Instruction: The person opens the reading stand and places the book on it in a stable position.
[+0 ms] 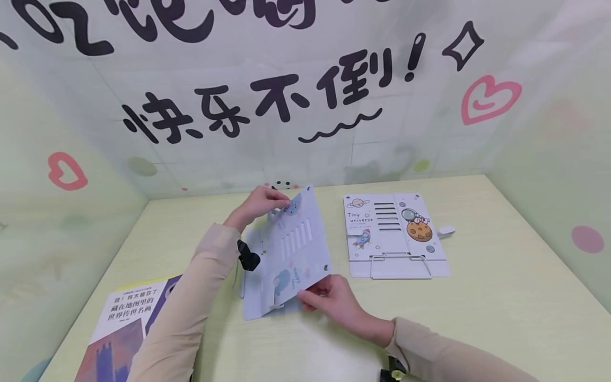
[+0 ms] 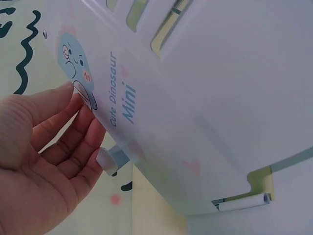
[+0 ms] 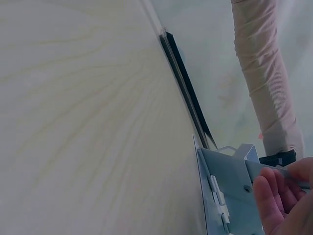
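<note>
A pale blue-white book stand with a dinosaur print and slots is raised at a tilt, its back panel lifted off the base on the table. My left hand pinches the panel's upper left edge; in the left wrist view thumb and fingertips meet at the edge beside the blue dinosaur. Lower down, my right hand grips the panel's near right corner between thumb and fingers. From the right wrist view, the stand's underside and hinge show beside the right hand.
A second book stand with a space print lies at the right, a small side tab sticking out. Books overlap at the table's left, partly behind the left sleeve. A printed wall sheet stands behind the table.
</note>
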Available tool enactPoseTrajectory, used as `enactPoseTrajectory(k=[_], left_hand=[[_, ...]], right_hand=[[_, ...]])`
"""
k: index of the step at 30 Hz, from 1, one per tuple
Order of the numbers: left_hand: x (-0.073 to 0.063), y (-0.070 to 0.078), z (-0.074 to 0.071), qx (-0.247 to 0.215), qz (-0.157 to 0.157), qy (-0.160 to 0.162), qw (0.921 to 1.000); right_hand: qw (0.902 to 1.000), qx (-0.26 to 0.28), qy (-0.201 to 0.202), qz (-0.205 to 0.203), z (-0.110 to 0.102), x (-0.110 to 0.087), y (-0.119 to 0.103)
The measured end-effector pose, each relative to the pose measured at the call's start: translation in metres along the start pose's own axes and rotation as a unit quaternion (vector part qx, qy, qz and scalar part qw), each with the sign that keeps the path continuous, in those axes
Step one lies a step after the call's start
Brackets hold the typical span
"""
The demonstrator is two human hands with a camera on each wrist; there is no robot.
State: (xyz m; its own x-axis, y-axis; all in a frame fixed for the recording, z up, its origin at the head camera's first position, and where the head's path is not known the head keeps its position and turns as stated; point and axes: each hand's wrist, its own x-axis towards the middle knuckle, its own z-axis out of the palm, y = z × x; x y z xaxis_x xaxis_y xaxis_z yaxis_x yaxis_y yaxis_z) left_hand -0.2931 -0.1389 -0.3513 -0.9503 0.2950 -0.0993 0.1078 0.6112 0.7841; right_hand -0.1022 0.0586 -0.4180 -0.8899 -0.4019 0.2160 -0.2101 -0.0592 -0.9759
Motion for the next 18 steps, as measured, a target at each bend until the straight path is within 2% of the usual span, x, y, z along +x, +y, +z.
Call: enactPoseTrajectory(k=[9,13,18], left_hand=[[0.003,-0.005,0.001,-0.018,-0.006,0.016,0.9997],[0.006,-0.009,0.000,-0.032,-0.009,0.016,0.9993],[0.004,-0.019,-0.009,-0.062,-0.040,0.020,0.9970]], right_hand=[[0.9999,0.007,0.007,-0.006,0.001,0.001,-0.002],[0.9999,0.003,0.011,0.004,0.000,0.001,-0.003],[0.9993,0.007,0.032,0.020,-0.007,0.005,-0.003]])
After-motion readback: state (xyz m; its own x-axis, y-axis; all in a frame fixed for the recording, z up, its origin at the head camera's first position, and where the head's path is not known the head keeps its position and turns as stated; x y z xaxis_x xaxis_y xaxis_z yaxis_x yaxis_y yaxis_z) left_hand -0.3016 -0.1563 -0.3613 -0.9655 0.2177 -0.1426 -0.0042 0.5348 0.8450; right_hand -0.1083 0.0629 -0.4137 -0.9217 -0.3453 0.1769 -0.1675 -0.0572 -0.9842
